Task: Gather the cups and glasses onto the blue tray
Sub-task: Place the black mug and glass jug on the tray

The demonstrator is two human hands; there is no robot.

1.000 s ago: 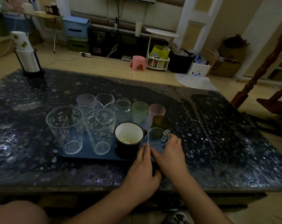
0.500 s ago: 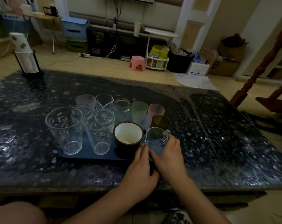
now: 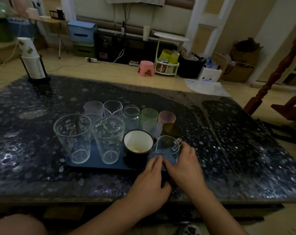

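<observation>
Nearest, the left hand (image 3: 149, 181) lies flat with straight fingers at the near edge of the flat blue plastic tray (image 3: 94, 164) on the dark speckled counter (image 3: 228, 146). At its 2 o'clock, the right hand (image 3: 186, 168) curls around the small clear glass pitcher (image 3: 167, 150) at the tray's right end. At the pitcher's 9 o'clock stand a dark enamel mug (image 3: 137, 148) and two tall printed glasses (image 3: 91, 138); at 12 o'clock, farther back, a row of small coloured cups (image 3: 149, 118).

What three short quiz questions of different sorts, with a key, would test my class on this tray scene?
1. True or false: the dark enamel mug stands on the blue tray.
2. Which hand touches the handle side of the small clear glass pitcher? A left hand; B right hand.
3. Fill in: the two tall printed glasses stand to the mug's ____.

Key: 1 true; 2 B; 3 left.
</observation>
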